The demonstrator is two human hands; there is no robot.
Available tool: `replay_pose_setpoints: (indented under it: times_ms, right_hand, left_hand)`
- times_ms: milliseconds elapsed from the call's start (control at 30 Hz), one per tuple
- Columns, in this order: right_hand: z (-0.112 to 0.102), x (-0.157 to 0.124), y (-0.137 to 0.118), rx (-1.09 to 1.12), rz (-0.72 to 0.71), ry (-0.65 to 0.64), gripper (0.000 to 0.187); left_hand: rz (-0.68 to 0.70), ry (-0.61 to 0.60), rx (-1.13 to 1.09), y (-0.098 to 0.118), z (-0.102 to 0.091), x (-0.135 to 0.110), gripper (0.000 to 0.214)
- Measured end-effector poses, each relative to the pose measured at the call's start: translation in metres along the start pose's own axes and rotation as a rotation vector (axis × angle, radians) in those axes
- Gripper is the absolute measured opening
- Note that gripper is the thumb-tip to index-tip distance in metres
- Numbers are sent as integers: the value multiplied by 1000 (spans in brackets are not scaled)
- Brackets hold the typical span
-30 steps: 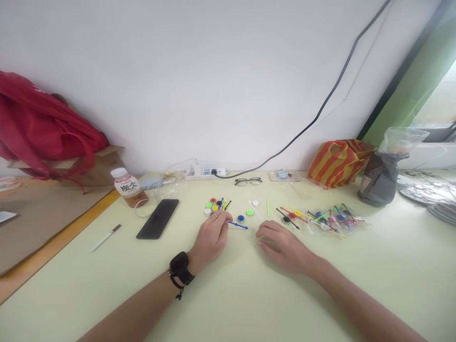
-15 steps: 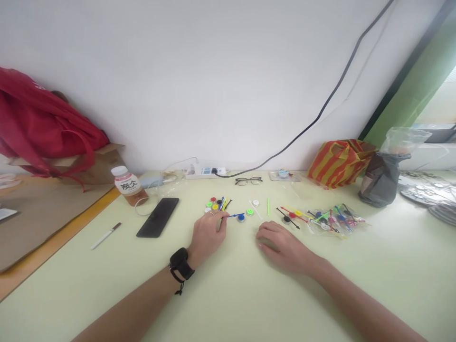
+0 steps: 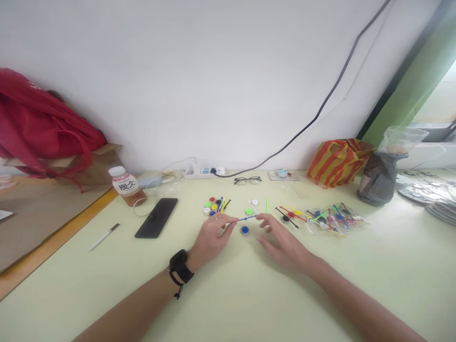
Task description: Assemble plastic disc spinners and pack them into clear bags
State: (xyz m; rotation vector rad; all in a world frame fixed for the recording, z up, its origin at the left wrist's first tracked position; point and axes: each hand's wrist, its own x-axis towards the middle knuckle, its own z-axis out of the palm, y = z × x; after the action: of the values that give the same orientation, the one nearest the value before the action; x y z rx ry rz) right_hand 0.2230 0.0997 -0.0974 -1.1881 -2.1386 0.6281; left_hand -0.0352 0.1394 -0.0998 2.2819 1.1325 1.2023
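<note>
A slim blue plastic arrow (image 3: 246,218) is pinched at its left end between the thumb and fingers of my left hand (image 3: 213,235). At the arrow's other end is the index fingertip of my right hand (image 3: 283,240); whether it touches is hard to tell. That hand's thumb and fingers are apart. Below the arrow, between both hands, a round blue base (image 3: 245,230) lies on the table. Behind it are a green round piece (image 3: 249,212), a white round piece (image 3: 254,203) and a green strip (image 3: 267,205). Beyond my left hand is a pile of coloured discs and arrows (image 3: 214,207).
Right of my right hand lie a black arrow spinner (image 3: 285,219) and several bagged coloured spinners (image 3: 331,218). On the left are a phone (image 3: 156,218), a pen (image 3: 103,237) and a bottle (image 3: 127,186). Glasses (image 3: 247,180) and a power strip (image 3: 199,175) sit along the wall.
My left hand has moved slightly right with the blue arrow, which is now apart from the blue base. My right hand's fingers have spread and reached toward the arrow's end.
</note>
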Motion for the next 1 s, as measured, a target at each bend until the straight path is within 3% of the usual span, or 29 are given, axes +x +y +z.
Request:
replay_pose_setpoints:
  times_ms: [167,333,533,800,1000]
  right_hand:
    - [7,2,9,128,45,21,61]
    - [13,6,18,214,-78,8,38]
    - [12,5,16,175,-99,55,47]
    - [9,7,14,88,-70,-32,45]
    - [4,6,11,46,-66,-42,41]
  left_hand:
    - [40,-34,-24,-5,2,1,20]
    - [36,-44,40,-10,2,1,20]
    - [56,-43,-18,-10,3,1,18]
    - [43,-39,18,-14,2,0,21]
    - [59,-126,46,-8,1,-1,20]
